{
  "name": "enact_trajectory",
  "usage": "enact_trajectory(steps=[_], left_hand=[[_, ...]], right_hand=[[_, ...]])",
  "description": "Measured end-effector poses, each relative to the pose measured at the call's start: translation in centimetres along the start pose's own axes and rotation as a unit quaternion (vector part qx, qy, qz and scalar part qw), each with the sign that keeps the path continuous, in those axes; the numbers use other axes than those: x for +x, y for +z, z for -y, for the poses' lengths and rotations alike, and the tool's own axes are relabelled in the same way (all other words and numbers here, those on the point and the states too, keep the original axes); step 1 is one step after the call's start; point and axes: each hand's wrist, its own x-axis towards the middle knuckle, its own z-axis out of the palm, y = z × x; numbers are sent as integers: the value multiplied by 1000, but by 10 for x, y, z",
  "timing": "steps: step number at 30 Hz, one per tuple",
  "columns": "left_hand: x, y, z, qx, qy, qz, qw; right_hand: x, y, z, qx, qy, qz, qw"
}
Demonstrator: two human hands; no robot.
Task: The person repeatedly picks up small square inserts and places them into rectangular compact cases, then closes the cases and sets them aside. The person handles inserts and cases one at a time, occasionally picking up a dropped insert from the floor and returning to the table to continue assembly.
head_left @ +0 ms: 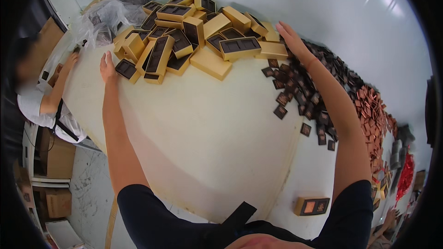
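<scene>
A heap of gold boxes [211,64] with dark divided trays inside covers the far middle of the table [198,129]. Both my arms reach forward around it. My left hand [107,68] is beside the heap's left end, fingers stretched up, near a small gold box with a dark tray [127,70]. At the heap's right end, my right hand [292,41] has its fingers straight, beside the outermost boxes; I cannot tell whether it touches them. Neither hand holds anything. Dark wrapped squares [301,93] spread below my right hand and under that forearm.
Copper-coloured wrapped squares [369,115] are piled farther right. A gold box with two squares in it [312,206] stands near my right elbow. Clear plastic bags [110,16] lie at the far left, near a co-worker [50,103]. Another person's hand [391,216] is at lower right, by shiny red material [406,175].
</scene>
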Motion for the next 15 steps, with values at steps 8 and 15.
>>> enact_trajectory(steps=[8, 15], left_hand=[[90, 29, 34, -234, -77, 320, 915], [18, 71, -26, -292, -47, 363, 884]], right_hand=[[90, 64, 16, -11, 133, 145, 980], [75, 94, 68, -10, 100, 235, 967]])
